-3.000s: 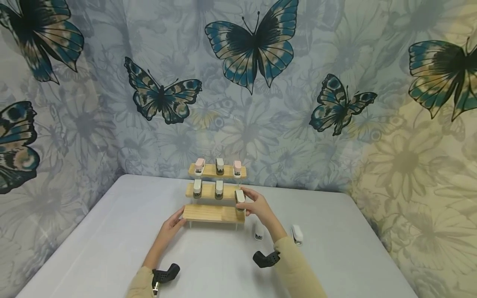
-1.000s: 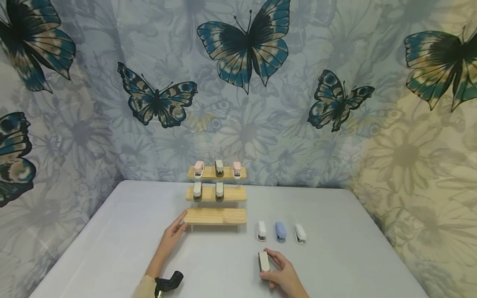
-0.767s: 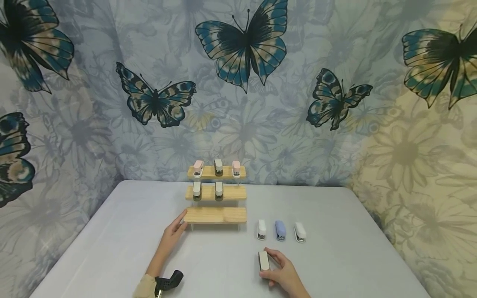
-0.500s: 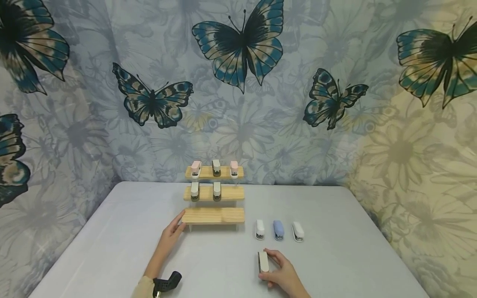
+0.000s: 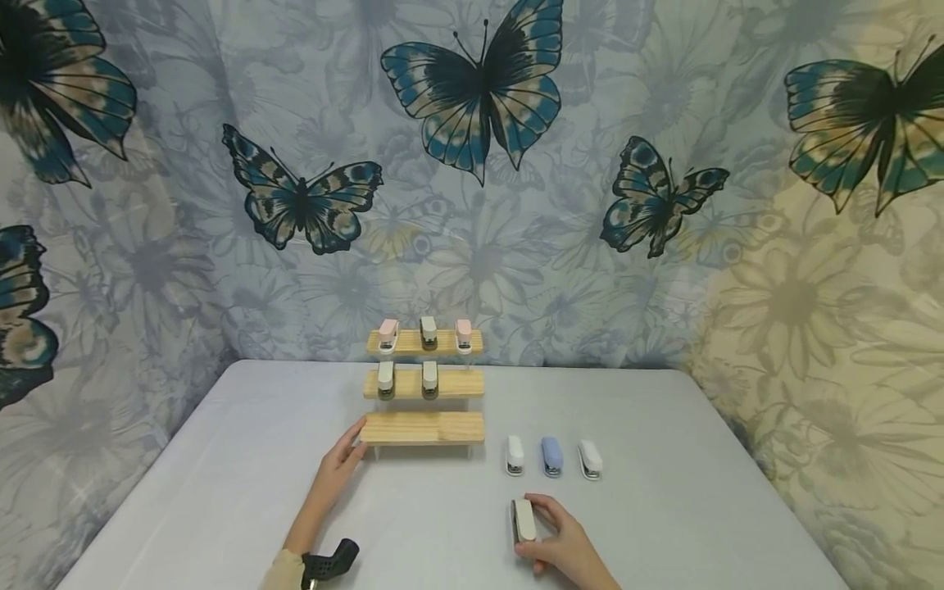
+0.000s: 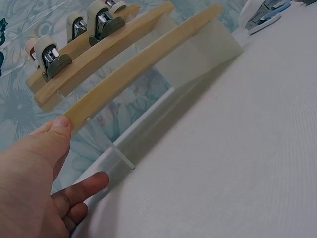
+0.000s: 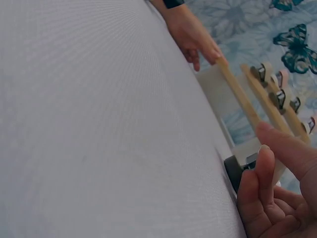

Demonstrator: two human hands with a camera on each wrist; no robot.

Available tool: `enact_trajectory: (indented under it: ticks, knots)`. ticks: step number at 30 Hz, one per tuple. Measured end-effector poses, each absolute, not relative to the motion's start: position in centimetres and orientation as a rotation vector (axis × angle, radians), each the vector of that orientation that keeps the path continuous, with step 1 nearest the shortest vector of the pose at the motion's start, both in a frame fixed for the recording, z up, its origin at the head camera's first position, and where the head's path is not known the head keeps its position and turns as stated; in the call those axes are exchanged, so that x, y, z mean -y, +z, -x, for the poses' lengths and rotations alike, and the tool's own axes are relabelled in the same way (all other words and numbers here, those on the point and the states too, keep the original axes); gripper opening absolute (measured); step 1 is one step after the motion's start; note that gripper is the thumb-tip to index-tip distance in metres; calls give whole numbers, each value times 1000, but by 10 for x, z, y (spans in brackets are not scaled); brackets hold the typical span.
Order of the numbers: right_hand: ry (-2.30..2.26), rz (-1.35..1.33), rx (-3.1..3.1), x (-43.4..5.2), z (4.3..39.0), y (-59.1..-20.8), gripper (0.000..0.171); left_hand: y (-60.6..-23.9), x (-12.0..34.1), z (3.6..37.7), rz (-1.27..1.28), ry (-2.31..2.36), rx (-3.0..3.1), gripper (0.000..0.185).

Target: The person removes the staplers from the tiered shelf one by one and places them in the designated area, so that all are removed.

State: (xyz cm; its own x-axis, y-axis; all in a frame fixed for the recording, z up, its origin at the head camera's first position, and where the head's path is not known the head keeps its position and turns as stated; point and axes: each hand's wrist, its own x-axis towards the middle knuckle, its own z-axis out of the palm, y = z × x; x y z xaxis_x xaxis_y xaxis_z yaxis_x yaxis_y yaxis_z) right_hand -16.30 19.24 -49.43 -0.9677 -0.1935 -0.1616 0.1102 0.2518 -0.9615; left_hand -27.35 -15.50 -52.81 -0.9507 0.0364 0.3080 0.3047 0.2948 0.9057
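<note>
My right hand [image 5: 566,547] grips a cream stapler [image 5: 524,521] with a dark base, low at the table's front right. In the right wrist view, its dark base [image 7: 234,172] shows close at the tabletop beyond my curled fingers [image 7: 251,203]. My left hand [image 5: 335,469] touches the left end of a three-tier wooden display stand [image 5: 424,429]. From the left wrist, one fingertip [image 6: 61,122] meets the bottom shelf's end, while other fingers [image 6: 81,191] sit apart below it. Two cream staplers [image 5: 429,378] stand on the middle shelf, at its left and centre.
The top shelf [image 5: 409,342] carries two pink staplers [image 5: 463,334] and a pale one [image 5: 428,332] between them. Right of the stand, a white stapler [image 5: 515,455], a blue stapler [image 5: 551,456] and another white stapler [image 5: 590,459] form a row. A patterned wall backs the table.
My right hand has carried the cream stapler from the middle shelf's right end down to the table's front right. Most recently the stapler has turned slightly. My left hand stays at the stand.
</note>
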Motion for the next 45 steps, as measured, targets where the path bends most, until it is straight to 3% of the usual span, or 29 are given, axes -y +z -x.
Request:
enact_trajectory:
  ticks: [8, 13, 16, 20, 23, 27, 34, 38, 45]
  knots:
    - [-1732, 49, -2310, -197, 164, -481, 77, -532, 154, 270, 297, -1764, 2309, 39]
    - [-1808, 165, -2418, -199, 180, -453, 68, -531, 154, 270, 281, -1725, 2317, 39]
    - [-1856, 413, -2521, -200, 209, -459, 64, -530, 156, 271, 283, -1693, 2306, 39]
    - [-1968, 678, -2448, -196, 272, -504, 60, -529, 156, 271, 296, -1648, 2288, 39]
    - [-2051, 641, -2271, -178, 314, -522, 58, -530, 158, 271, 302, -1621, 2276, 39]
    - [-2043, 651, -2180, -151, 345, -508, 56, -531, 159, 272, 369, -1634, 2282, 41]
    - [-1989, 521, -2086, -102, 316, -406, 65, -531, 159, 274, 346, -1638, 2286, 40]
    - [-2047, 399, -1907, -89, 318, -393, 68, -532, 160, 276, 363, -1647, 2264, 40]
    - [-2045, 226, -1832, -78, 341, -405, 76, -532, 157, 276, 338, -1683, 2278, 39]
